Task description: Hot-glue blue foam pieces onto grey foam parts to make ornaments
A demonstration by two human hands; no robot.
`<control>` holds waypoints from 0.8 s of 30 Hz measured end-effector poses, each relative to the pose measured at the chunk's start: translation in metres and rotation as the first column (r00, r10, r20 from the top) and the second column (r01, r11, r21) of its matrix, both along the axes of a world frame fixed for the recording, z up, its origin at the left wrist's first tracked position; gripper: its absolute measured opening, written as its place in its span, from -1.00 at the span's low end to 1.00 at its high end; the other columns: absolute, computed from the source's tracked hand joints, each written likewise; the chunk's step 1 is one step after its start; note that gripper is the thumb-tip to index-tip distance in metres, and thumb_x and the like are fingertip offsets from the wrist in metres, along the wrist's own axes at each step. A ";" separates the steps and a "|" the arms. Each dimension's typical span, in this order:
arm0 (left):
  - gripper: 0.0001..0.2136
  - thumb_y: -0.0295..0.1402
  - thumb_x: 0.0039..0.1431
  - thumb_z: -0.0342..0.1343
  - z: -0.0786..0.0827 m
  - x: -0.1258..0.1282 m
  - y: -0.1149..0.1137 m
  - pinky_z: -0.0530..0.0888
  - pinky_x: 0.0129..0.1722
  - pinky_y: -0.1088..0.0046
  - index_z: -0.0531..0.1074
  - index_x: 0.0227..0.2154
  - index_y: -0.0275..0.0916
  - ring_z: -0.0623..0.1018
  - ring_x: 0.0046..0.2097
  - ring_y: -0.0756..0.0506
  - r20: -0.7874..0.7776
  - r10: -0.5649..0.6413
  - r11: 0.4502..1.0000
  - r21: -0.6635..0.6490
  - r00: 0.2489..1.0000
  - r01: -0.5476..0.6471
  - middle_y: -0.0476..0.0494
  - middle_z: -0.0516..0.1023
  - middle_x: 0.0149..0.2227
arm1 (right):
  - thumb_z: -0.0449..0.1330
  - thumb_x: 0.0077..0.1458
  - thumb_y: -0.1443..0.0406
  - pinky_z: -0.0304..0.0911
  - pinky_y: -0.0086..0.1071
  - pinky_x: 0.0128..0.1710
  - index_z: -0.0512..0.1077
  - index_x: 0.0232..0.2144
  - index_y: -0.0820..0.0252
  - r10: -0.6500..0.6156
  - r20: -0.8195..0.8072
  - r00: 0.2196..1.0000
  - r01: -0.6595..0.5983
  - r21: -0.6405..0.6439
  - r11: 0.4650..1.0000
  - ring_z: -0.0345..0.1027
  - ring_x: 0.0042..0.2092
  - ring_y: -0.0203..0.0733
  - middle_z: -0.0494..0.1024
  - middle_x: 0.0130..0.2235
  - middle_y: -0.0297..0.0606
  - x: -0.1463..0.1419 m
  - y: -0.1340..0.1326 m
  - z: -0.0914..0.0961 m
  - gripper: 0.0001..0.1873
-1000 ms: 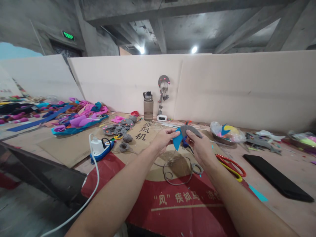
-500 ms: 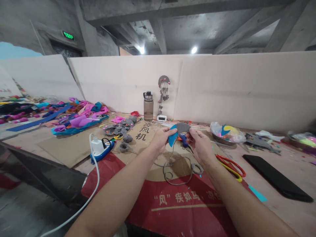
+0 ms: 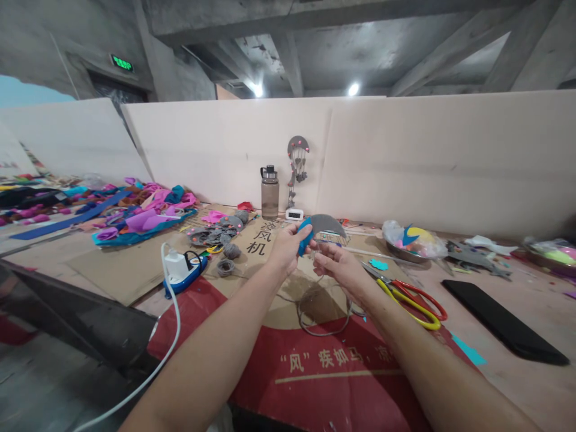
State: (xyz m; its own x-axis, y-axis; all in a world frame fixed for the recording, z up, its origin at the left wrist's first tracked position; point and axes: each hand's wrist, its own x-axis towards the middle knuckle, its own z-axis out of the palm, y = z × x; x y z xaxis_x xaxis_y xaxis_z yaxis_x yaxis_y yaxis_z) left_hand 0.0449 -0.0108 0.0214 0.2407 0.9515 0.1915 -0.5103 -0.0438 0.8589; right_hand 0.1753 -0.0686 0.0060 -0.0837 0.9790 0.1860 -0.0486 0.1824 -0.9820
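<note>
Appearing at the hands are one grey crescent point(image 3: 330, 224) and one blue piece point(image 3: 305, 233), which is covering the crescent's left end; one loose cord point(image 3: 324, 334) is looping below, one pair of scissors point(image 3: 387, 280) is lying to the right, and one bottle point(image 3: 270, 203) is standing behind. The crescent is jutting out past the left hand point(image 3: 287, 247) and above the right hand point(image 3: 338, 265). The left hand is pinching the blue piece (its thumb is lying across the front). The right hand is curling partway; whether its fingertips are gripping anything, one cannot tell.
</note>
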 end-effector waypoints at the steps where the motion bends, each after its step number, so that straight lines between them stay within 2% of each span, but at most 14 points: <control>1: -0.79 -0.35 0.00 0.31 0.002 -0.003 0.001 0.21 -0.67 0.64 0.40 -0.38 -0.31 0.40 -0.59 0.09 0.033 0.045 0.999 -0.004 0.998 -0.044 0.04 0.41 -0.57 | 0.36 -0.15 0.02 0.25 -0.40 -0.40 0.49 -0.27 0.19 -0.005 0.047 0.999 0.005 0.009 1.000 0.29 -0.46 -0.33 0.44 -0.49 -0.39 0.000 0.001 -0.002 -0.55; 5: -0.80 -0.43 0.03 0.29 0.011 -0.018 0.010 0.14 -0.67 0.71 0.34 -0.39 -0.29 0.41 -0.56 0.12 0.186 0.199 0.979 -0.074 0.962 -0.188 0.05 0.40 -0.53 | 0.19 0.05 0.03 0.13 -0.44 -0.47 0.50 -0.37 0.22 -0.006 0.180 0.984 -0.001 0.038 0.999 0.16 -0.54 -0.38 0.31 -0.59 -0.44 0.002 -0.001 -0.003 -0.64; 7: -0.82 -0.47 0.09 0.25 0.016 -0.028 0.017 0.14 -0.67 0.73 0.31 -0.40 -0.28 0.38 -0.57 0.14 0.255 0.231 0.970 -0.138 0.939 -0.201 0.04 0.41 -0.53 | 0.15 0.09 0.07 0.11 -0.44 -0.46 0.51 -0.36 0.21 0.065 0.268 0.961 -0.076 0.030 0.997 0.19 -0.52 -0.36 0.32 -0.58 -0.42 0.000 -0.007 0.003 -0.67; 9: -0.86 -0.51 0.14 0.19 0.019 -0.036 0.024 0.15 -0.66 0.75 0.30 -0.39 -0.28 0.37 -0.58 0.16 0.314 0.241 0.961 -0.207 0.919 -0.181 0.00 0.45 -0.48 | 0.13 0.12 0.10 0.12 -0.45 -0.44 0.54 -0.35 0.21 0.204 0.385 0.900 -0.225 0.011 0.974 0.21 -0.49 -0.35 0.34 -0.56 -0.40 -0.006 -0.017 0.009 -0.68; 12: -0.89 -0.54 0.21 0.10 0.021 -0.046 0.032 0.20 -0.65 0.77 0.31 -0.38 -0.27 0.38 -0.58 0.17 0.395 0.302 0.938 -0.284 0.868 -0.197 -0.01 0.45 -0.47 | 0.12 0.15 0.14 0.14 -0.45 -0.41 0.59 -0.31 0.19 0.392 0.520 0.759 -0.429 -0.052 0.902 0.22 -0.45 -0.34 0.40 -0.51 -0.37 -0.015 -0.030 0.015 -0.69; 14: -0.89 -0.55 0.25 0.05 0.021 -0.050 0.035 0.20 -0.65 0.77 0.31 -0.39 -0.27 0.38 -0.58 0.17 0.423 0.315 0.932 -0.309 0.850 -0.192 -0.02 0.45 -0.47 | 0.12 0.16 0.17 0.13 -0.47 -0.43 0.60 -0.29 0.17 0.441 0.571 0.692 -0.472 -0.104 0.875 0.24 -0.45 -0.34 0.43 -0.49 -0.36 -0.018 -0.035 0.018 -0.70; 16: -0.89 -0.55 0.26 0.03 0.021 -0.053 0.038 0.20 -0.66 0.77 0.31 -0.39 -0.28 0.37 -0.59 0.17 0.443 0.324 0.927 -0.327 0.836 -0.186 -0.01 0.45 -0.48 | 0.12 0.16 0.18 0.11 -0.48 -0.46 0.61 -0.27 0.17 0.452 0.602 0.659 -0.477 -0.131 0.869 0.23 -0.47 -0.35 0.45 -0.49 -0.36 -0.018 -0.036 0.020 -0.71; 19: -0.89 -0.54 0.28 0.02 0.022 -0.061 0.042 0.21 -0.65 0.78 0.32 -0.38 -0.29 0.36 -0.60 0.20 0.494 0.356 0.916 -0.354 0.793 -0.190 0.00 0.45 -0.48 | 0.13 0.17 0.17 0.09 -0.49 -0.47 0.61 -0.27 0.19 0.449 0.611 0.652 -0.481 -0.124 0.868 0.20 -0.47 -0.37 0.45 -0.49 -0.36 -0.013 -0.036 0.026 -0.70; 24: -0.89 -0.51 0.32 -0.03 0.021 -0.070 0.048 0.26 -0.63 0.81 0.34 -0.34 -0.30 0.36 -0.59 0.21 0.561 0.406 0.897 -0.396 0.721 -0.197 0.00 0.45 -0.47 | 0.12 0.19 0.13 0.07 -0.50 -0.48 0.60 -0.24 0.22 0.457 0.559 0.691 -0.496 -0.094 0.863 0.13 -0.50 -0.39 0.34 -0.55 -0.40 0.000 -0.038 0.038 -0.66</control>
State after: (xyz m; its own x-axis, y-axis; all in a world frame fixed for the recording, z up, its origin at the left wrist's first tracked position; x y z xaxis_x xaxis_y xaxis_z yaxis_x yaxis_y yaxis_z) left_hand -0.0253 0.0376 0.0426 -0.1409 0.9847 -0.1022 -0.9298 -0.0961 0.3554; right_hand 0.1752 -0.1064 0.0439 -0.6409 0.7675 0.0148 0.3922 0.3440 -0.8532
